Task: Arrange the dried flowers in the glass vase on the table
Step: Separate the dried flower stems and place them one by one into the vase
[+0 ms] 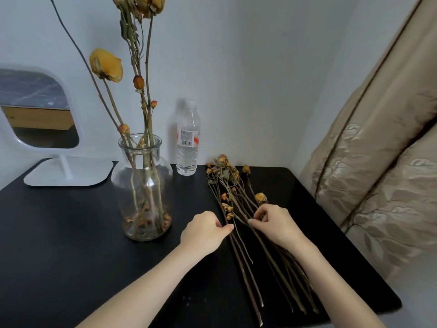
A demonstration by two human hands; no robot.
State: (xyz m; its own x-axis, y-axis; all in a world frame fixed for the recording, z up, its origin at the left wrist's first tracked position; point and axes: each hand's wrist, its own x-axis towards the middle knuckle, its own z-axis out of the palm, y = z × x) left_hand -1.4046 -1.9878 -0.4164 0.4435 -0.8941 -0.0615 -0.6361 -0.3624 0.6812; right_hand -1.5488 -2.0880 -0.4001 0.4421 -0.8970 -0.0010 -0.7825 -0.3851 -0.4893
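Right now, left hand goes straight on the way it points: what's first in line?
Left hand meets the loose dried stems first, seemingly already at its fingertips; right hand just beyond.

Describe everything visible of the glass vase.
The vase is clear glass: a wide round body, a narrower neck, a thick rim. It stands upright on the black table. Several long dried flowers stand in it, leaning; fallen petals lie on its bottom. Neither the left hand nor the right hand touches it.
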